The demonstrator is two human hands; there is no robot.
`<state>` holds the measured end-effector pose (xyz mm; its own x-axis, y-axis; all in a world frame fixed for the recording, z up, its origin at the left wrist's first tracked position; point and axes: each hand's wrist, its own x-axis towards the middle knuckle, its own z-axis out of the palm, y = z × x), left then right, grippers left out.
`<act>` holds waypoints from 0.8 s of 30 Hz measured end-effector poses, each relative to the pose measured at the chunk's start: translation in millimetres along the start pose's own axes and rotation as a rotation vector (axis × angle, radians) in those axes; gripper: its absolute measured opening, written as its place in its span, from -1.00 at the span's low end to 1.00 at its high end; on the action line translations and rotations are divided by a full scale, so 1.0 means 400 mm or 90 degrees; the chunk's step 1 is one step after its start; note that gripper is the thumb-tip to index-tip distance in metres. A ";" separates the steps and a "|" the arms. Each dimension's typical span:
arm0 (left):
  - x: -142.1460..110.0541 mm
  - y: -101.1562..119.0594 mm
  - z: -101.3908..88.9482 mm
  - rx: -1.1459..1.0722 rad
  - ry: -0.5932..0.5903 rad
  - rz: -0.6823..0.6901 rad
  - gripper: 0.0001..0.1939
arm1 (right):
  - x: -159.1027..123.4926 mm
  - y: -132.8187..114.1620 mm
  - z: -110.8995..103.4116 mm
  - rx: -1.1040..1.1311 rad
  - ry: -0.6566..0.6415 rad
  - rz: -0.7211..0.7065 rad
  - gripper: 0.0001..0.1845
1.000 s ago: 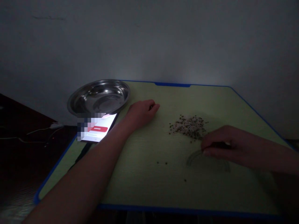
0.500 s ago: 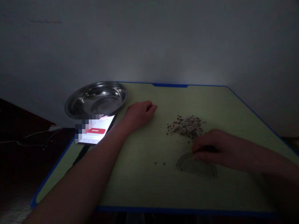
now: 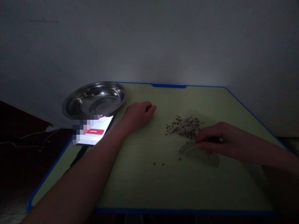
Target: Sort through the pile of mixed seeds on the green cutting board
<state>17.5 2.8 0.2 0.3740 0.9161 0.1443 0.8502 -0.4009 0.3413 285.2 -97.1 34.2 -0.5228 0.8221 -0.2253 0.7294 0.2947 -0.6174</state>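
Observation:
My right hand (image 3: 216, 138) pinches a clear, half-round protractor (image 3: 215, 160) by its curved edge, just in front of a pile of white grains mixed with dark seeds (image 3: 185, 127). The fingertips are close to the pile's near right side. A few dark seeds (image 3: 163, 164) lie apart, to the left of the protractor. My left hand (image 3: 140, 113) rests on the table in a loose fist, left of the pile, with nothing showing in it.
At the table's back left stands a shiny metal basin (image 3: 93, 101). A lit phone (image 3: 93, 137) lies in front of it, beside my left forearm. The pale green table (image 3: 140, 189) has a blue rim, with a wall behind. White cables (image 3: 35, 144) run at the left.
My right hand has moved slightly away from me and to the right with the protractor. One dark seed that was at the protractor's edge now lies clear of it. My left hand stays put.

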 end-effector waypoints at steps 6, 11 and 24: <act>0.001 0.001 -0.002 -0.002 -0.001 -0.001 -0.62 | -0.009 -0.011 0.012 0.001 -0.054 -0.018 -0.72; 0.001 0.003 -0.003 -0.015 -0.009 -0.011 -0.63 | -0.010 -0.004 0.002 -0.004 0.005 -0.026 -0.73; 0.001 0.003 -0.004 -0.009 -0.012 -0.015 -0.61 | -0.011 -0.008 0.004 -0.024 -0.057 -0.005 -0.70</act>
<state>17.9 2.6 2.3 0.3604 0.9252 0.1191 0.8535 -0.3786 0.3581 284.3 -102.4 36.0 -0.5648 0.7735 -0.2875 0.7403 0.3210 -0.5907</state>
